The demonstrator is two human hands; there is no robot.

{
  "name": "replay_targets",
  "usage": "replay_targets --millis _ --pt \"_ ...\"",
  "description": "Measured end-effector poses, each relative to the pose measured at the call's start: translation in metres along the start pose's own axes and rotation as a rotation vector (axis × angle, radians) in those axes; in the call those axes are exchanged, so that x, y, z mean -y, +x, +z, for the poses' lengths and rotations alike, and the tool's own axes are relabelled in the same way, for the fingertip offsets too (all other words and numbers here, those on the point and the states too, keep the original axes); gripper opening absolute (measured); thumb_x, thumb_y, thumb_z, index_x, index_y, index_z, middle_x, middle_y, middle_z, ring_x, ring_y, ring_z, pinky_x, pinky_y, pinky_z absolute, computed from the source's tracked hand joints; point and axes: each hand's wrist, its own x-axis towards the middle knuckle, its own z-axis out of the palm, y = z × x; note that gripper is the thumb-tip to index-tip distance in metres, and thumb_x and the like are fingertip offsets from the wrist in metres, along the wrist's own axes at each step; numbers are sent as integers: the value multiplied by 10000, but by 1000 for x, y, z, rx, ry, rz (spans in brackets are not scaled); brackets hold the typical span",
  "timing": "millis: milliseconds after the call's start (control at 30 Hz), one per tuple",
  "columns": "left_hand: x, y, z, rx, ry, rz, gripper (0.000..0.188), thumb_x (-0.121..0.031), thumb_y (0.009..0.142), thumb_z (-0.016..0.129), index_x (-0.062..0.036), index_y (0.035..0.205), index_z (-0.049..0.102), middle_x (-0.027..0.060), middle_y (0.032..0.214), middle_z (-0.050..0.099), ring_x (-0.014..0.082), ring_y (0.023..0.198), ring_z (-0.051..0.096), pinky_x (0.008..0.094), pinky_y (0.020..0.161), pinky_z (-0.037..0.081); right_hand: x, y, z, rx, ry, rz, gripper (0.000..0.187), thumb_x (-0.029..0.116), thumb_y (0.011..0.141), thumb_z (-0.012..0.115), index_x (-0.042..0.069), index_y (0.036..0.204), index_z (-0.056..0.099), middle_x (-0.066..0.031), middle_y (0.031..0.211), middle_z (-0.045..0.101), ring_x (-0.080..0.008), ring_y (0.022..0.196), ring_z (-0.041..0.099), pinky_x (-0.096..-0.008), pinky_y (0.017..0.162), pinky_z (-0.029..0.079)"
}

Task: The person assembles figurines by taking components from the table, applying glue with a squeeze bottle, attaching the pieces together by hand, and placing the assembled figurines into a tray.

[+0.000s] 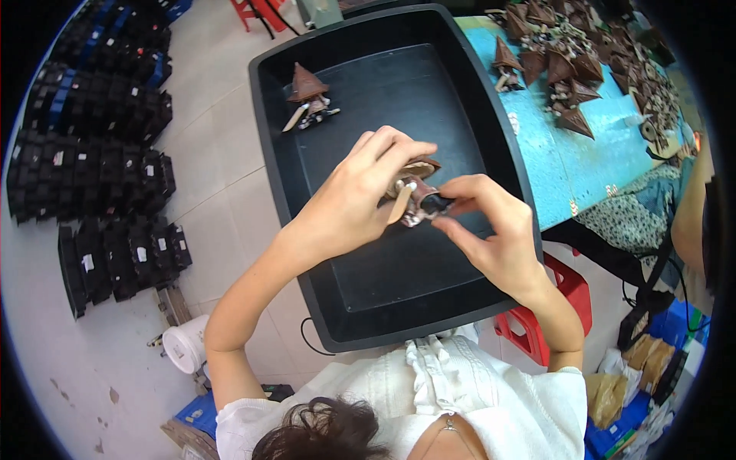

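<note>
Holding the small brown cone-topped piece [414, 195] over the black tray [368, 92], your left hand [349, 203] pinches its top while your right hand [487, 230] grips its dark end. Squeezing unevenly could snap the pale stick or drop it.

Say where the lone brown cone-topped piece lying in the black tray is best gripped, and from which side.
Probably by the brown cone of the cone-topped piece, coming from above. The cone is its broadest, most solid part and lies free on the black tray floor, while the thin pale stick and small dangling bits look flimsy.
</note>
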Motion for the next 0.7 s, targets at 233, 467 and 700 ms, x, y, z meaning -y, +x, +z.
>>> replay_targets --millis 233,467,700 --pt "67 -29 -23 73 907 -129 316 -36 801 653 -61 1086 519 135 1190 493 347 1115 507 477 938 383 0 4 -14 35 -642 -88 531 35 690 762 1 1172 542 -205 1301 469 -366 1211 447 -476 1013 353" --pt "56 -28 -47 275 780 -199 435 11 742 646 -149 1143 599 86 1184 528 276 1091 492 363 883 403 -43 -24 -29 -135 -557 291 625 -22 802 675 -36 1349 374 -298 1054 581 -447 968 590 -456 827 472" --pt "93 14 -51 283 894 255 293 -80 762 654 -158 1039 600 61 1033 521 241 1032 495 333 847 407 -54 -27 -31 -145 -401 375 525 -42 829 621 -41 1301 390 -316 830 610 -492 810 609 -498 678 459"
